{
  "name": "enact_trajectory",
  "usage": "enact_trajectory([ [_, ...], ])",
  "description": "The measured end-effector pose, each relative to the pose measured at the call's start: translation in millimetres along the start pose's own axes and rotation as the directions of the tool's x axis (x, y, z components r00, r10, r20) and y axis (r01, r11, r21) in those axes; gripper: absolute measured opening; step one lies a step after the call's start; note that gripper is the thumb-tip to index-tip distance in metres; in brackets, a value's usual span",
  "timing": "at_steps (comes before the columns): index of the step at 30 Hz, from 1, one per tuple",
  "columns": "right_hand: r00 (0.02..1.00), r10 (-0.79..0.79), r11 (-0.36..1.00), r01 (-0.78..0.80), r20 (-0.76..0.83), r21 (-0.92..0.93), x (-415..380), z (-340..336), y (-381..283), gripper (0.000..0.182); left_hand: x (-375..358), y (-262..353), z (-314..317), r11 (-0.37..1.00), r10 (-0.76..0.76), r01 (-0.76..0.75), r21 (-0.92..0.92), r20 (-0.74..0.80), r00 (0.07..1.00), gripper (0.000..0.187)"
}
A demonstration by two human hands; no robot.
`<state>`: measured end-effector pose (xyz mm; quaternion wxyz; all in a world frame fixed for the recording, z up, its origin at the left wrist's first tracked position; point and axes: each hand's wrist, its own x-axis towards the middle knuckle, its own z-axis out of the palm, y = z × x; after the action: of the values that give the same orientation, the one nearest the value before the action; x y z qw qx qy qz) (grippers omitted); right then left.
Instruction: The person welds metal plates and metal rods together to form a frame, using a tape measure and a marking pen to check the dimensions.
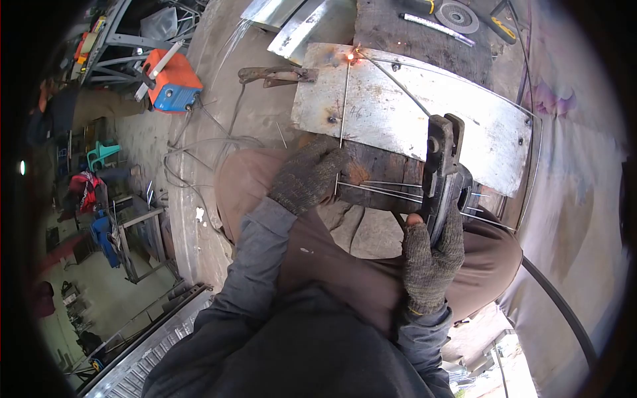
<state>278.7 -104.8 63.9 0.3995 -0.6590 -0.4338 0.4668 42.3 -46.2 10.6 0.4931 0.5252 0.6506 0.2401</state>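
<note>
My right hand [434,262], in a dark knitted glove with a bare thumb tip, grips a black electrode holder [438,172]. From its jaws a welding electrode [398,83] slants up to a glowing orange spot [351,57] at the far edge of a scuffed metal plate [424,99]. A thin metal rod [345,106] crosses the plate to that same spot. My left hand [308,174], also gloved, is closed at the rod's near end; its fingertips are partly hidden. Several loose thin rods [385,189] lie on dark wood between my hands.
Locking pliers [275,75] clamp the plate's left edge. An orange and blue welding machine [172,83] stands left, with cables [192,152] on the floor. An abrasive disc [458,16] and a marked metal strip [438,30] lie behind the plate. A person [86,106] is at far left.
</note>
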Motion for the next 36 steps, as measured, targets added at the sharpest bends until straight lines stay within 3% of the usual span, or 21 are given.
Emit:
enact_trajectory([
  [2, 0.998, -0.046, 0.999, 0.047, -0.052, 0.004, -1.1, 1.0, 7.0, 0.05, -0.6, -1.8, 0.8, 1.0, -0.018, 0.018, -0.005, -0.003, 1.0, 0.018],
  [4, 0.997, -0.044, 0.999, 0.046, -0.063, 0.023, -1.9, 1.4, 7.2, 0.048, -1.3, -4.9, 1.8, 0.998, 0.055, -0.056, -0.037, -0.025, 0.998, 0.028],
  [7, 0.994, -0.065, 0.996, 0.069, -0.092, 0.05, -3.4, 3.3, 8.2, 0.043, -3.2, -2.8, 3.9, 0.998, -0.006, 0.004, -0.06, -0.036, 0.999, 0.028],
  [9, 0.996, 0.014, 0.988, 0.0, -0.09, 0.152, -3.9, 4.0, 1.5, 0.04, -2.2, -0.7, 4.2, 0.998, -0.027, 0.025, -0.061, -0.036, 0.999, 0.024],
  [10, 0.992, -0.054, 0.991, 0.067, -0.117, 0.112, -2.1, 5.3, 6.0, 0.038, -2.2, -0.2, 3.8, 0.998, -0.037, 0.036, -0.053, -0.036, 0.999, 0.02],
  [13, 0.992, -0.034, 0.988, 0.051, -0.118, 0.144, -4.0, 5.0, -0.8, 0.039, -2.8, -1.3, 3.4, 0.982, -0.053, 0.051, -0.184, -0.005, 0.999, 0.021],
  [17, 0.992, -0.012, 0.991, 0.029, -0.127, 0.127, -3.8, 7.4, -3.2, 0.04, -2.7, 3.6, 4.6, 0.978, -0.076, 0.07, -0.194, -0.026, 0.997, 0.021],
  [19, 0.992, -0.048, 0.991, 0.062, -0.117, 0.122, -3.0, 6.0, 2.1, 0.04, -0.4, -5.1, 6.3, 0.982, 0.145, -0.157, -0.104, -0.112, 0.983, 0.026],
  [20, 0.992, -0.076, 0.989, 0.088, -0.105, 0.12, -2.6, 5.5, 4.2, 0.041, -0.4, -1.2, 4.1, 0.981, 0.153, -0.165, -0.105, -0.113, 0.982, 0.026],
  [22, 0.993, -0.046, 0.988, 0.061, -0.108, 0.139, -3.1, 5.3, 5.0, 0.041, -4.1, 8.1, -0.4, 0.987, -0.042, 0.039, -0.155, -0.017, 0.999, 0.022],
  [31, 0.995, -0.008, 0.986, 0.025, -0.102, 0.164, -1.9, 5.6, 2.4, 0.04, -4.9, 4.0, 0.4, 0.961, -0.079, 0.076, -0.265, -0.001, 0.997, 0.025],
  [36, 0.995, -0.034, 0.986, 0.049, -0.094, 0.158, -1.9, 2.5, 8.1, 0.04, -5.0, 8.6, -2.5, 0.978, -0.098, 0.098, -0.182, 0.01, 0.995, 0.025],
])
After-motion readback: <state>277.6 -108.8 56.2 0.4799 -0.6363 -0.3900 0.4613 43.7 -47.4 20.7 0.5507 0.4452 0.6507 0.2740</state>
